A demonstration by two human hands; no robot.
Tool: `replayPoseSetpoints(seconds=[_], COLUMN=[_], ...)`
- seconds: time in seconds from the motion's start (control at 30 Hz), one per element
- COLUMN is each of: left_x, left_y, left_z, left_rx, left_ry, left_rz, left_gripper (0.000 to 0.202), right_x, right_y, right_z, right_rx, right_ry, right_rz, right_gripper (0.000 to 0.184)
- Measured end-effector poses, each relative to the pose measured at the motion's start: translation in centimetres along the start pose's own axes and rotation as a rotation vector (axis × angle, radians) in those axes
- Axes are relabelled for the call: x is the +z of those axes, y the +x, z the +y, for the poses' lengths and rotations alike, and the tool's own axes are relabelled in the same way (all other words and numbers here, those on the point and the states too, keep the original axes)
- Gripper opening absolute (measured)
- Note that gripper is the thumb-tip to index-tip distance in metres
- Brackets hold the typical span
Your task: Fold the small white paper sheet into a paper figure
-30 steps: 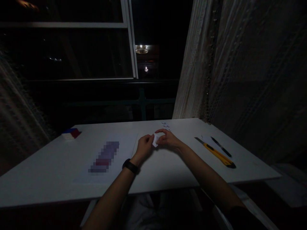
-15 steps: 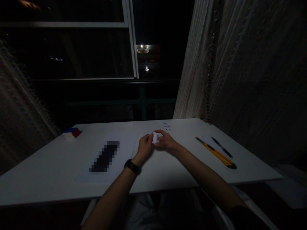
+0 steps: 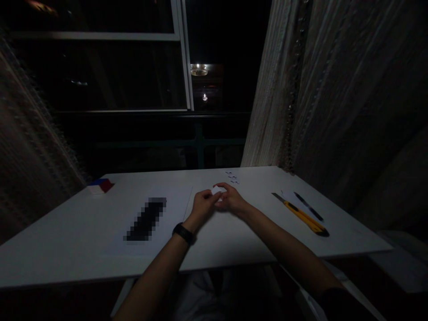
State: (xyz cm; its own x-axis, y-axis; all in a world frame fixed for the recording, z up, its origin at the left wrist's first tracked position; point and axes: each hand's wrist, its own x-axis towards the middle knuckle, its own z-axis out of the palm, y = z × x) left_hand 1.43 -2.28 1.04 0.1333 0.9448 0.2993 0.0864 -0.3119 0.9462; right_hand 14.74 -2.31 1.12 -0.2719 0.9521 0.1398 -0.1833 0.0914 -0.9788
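Both of my hands meet over the middle of the white table point(image 3: 67, 240). My left hand point(image 3: 202, 206), with a dark band on its wrist, pinches one side of a small white piece of paper point(image 3: 216, 191). My right hand point(image 3: 232, 199) curls its fingers round the other side of the same paper. Most of the paper is hidden between the fingers. A few tiny paper bits point(image 3: 232, 177) lie just beyond my hands.
A yellow utility knife point(image 3: 301, 216) and a black pen point(image 3: 308, 206) lie at the right. A large white sheet point(image 3: 174, 200) with a dark blurred object point(image 3: 146, 219) lies at the left. A coloured cube point(image 3: 99, 185) sits at the far left corner. Curtains and a dark window stand behind.
The white paper has turned and sunk deeper between my fingers, so less of it shows. My hands have closed in on each other slightly.
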Motion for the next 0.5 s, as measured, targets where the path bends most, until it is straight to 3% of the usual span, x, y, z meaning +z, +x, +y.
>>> replayPoseSetpoints(seconds=[0.5], left_x=[-0.24], left_y=[-0.06], left_z=[0.31], left_rx=[0.022], left_ry=[0.005], left_rz=[0.040], left_gripper=[0.037], right_x=[-0.21], right_y=[0.36], right_z=[0.34], right_rx=[-0.060], right_ry=[-0.086], right_rz=[0.127], right_gripper=[0.055])
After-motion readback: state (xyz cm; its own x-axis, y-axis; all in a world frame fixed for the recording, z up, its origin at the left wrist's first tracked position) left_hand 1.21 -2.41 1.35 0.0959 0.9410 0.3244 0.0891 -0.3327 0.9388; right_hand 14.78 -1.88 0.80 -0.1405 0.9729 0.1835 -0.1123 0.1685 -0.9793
